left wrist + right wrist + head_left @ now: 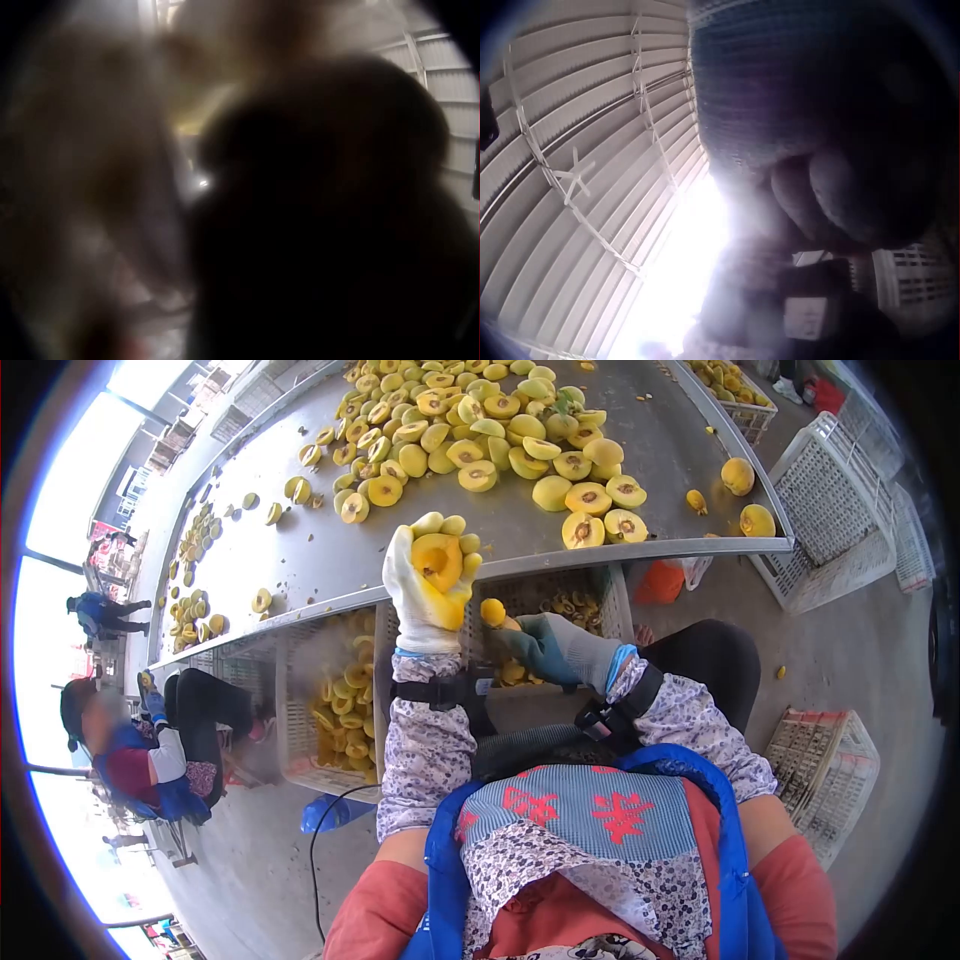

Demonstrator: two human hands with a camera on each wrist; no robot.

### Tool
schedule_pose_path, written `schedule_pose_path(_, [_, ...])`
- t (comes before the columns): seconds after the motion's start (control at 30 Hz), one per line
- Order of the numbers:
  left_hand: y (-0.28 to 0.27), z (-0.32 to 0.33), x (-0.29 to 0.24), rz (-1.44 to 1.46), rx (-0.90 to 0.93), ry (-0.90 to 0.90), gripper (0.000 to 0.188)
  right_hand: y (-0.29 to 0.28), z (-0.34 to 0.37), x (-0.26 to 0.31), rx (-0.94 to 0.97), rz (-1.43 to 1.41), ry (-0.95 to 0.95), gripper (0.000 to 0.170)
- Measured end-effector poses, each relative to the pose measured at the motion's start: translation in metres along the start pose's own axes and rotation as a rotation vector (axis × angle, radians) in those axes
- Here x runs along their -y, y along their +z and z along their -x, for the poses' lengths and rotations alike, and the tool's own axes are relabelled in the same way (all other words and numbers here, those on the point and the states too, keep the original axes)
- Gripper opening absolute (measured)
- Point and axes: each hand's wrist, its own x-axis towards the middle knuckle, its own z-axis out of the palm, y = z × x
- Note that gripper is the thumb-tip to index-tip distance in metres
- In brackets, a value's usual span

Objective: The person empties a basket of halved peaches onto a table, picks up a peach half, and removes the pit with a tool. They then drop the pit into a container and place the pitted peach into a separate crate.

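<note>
In the head view my left hand (425, 595), in a white glove stained yellow, grips a yellow peach half (436, 560) with its hollowed cut face up. To its right and lower is my right hand (565, 648) in a grey and teal glove. A small rounded yellow piece (492, 612) shows right at its fingertips; I cannot tell whether they hold it. Curled fingers (799, 191) of this hand appear dark in the right wrist view. The left wrist view is blurred and mostly dark. Piled on the metal table (310, 545) are many cut peach halves (477, 475).
Below the table edge stand a crate of yellow halves (350, 710) and a crate with pits and scraps (575, 610). White plastic crates (830, 510) lie at the right, another crate (825, 780) lower down. A seated person (150, 760) works at the left.
</note>
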Motion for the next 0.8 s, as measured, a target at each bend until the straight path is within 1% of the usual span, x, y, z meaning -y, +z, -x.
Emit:
schedule_pose_path(0.03, [-0.003,0.005,-0.012,-0.026,0.012,0.023,0.037,0.001,-0.004,-0.023,-0.128,0.187,-0.030,0.059])
schedule_pose_path(0.07, [-0.005,0.009,-0.021,-0.055,0.026,0.045,0.035,0.003,-0.007,-0.015,-0.261,0.369,-0.062,0.058])
schedule_pose_path(0.1, [-0.007,0.013,-0.024,-0.061,0.024,0.055,0.035,0.002,-0.008,-0.007,-0.263,0.338,-0.022,0.057])
schedule_pose_path(0.13, [-0.007,0.017,-0.024,-0.202,0.067,0.134,0.033,0.001,-0.006,0.001,-0.256,0.335,-0.029,0.057])
schedule_pose_path(0.17, [-0.007,0.021,-0.022,-0.342,0.112,0.209,0.030,0.001,0.003,0.043,-0.170,0.198,0.136,0.049])
schedule_pose_path(0.2, [-0.006,0.025,-0.017,-0.344,0.111,0.211,0.030,0.003,0.007,0.066,-0.085,0.062,0.301,0.041])
schedule_pose_path(0.23, [-0.005,0.027,-0.011,-0.482,0.167,0.325,0.028,0.005,0.006,0.065,-0.086,0.062,0.300,0.041])
schedule_pose_path(0.27, [-0.001,0.028,-0.005,-0.620,0.226,0.439,0.026,0.007,0.006,0.063,-0.073,-0.067,0.199,0.042])
schedule_pose_path(0.3, [0.008,0.030,-0.001,-0.265,0.106,0.163,0.027,0.009,0.007,0.064,-0.061,-0.195,0.097,0.042])
schedule_pose_path(0.33, [0.012,0.030,0.005,-0.265,0.114,0.159,0.027,0.010,0.007,0.066,-0.070,-0.196,0.096,0.042])
schedule_pose_path(0.4, [0.017,0.033,0.016,-0.270,0.136,0.172,0.037,0.011,0.009,0.077,-0.072,-0.381,0.227,0.042])
schedule_pose_path(0.43, [0.018,0.034,0.020,-0.272,0.146,0.179,0.042,0.011,0.012,0.074,-0.080,-0.383,0.226,0.042])
schedule_pose_path(0.47, [0.017,0.034,0.023,-0.273,0.152,0.175,0.042,0.014,0.014,0.068,-0.024,-0.390,0.099,0.050])
schedule_pose_path(0.5, [0.016,0.034,0.024,-0.277,0.199,0.176,0.042,0.014,0.014,0.064,0.035,-0.392,-0.028,0.059])
schedule_pose_path(0.53, [0.016,0.033,0.026,-0.280,0.241,0.178,0.042,0.013,0.012,0.060,0.033,-0.393,-0.028,0.059])
schedule_pose_path(0.57, [0.019,0.033,0.025,-0.286,0.279,0.188,0.042,0.012,0.010,0.056,0.084,-0.526,0.161,0.058])
schedule_pose_path(0.6, [0.018,0.031,0.025,-0.288,0.276,0.186,0.042,0.011,0.008,0.054,0.136,-0.658,0.354,0.058])
schedule_pose_path(0.63, [0.014,0.028,0.026,-0.292,0.319,0.145,0.041,0.010,0.009,0.054,0.138,-0.662,0.355,0.058])
schedule_pose_path(0.67, [0.012,0.025,0.027,-0.296,0.363,0.106,0.040,0.008,0.010,0.055,0.153,-0.702,0.383,0.051])
schedule_pose_path(0.7, [0.010,0.023,0.029,-0.299,0.363,0.105,0.040,0.006,0.011,0.056,0.166,-0.742,0.409,0.046])
schedule_pose_path(0.73, [0.010,0.022,0.031,-0.233,0.361,0.032,0.039,0.006,0.012,0.054,0.166,-0.744,0.408,0.046])
schedule_pose_path(0.77, [0.010,0.021,0.033,-0.167,0.360,-0.041,0.038,0.007,0.013,0.052,0.186,-0.709,0.374,0.051])
schedule_pose_path(0.8, [0.011,0.020,0.033,-0.168,0.364,-0.041,0.038,0.007,0.013,0.051,0.205,-0.672,0.340,0.057])
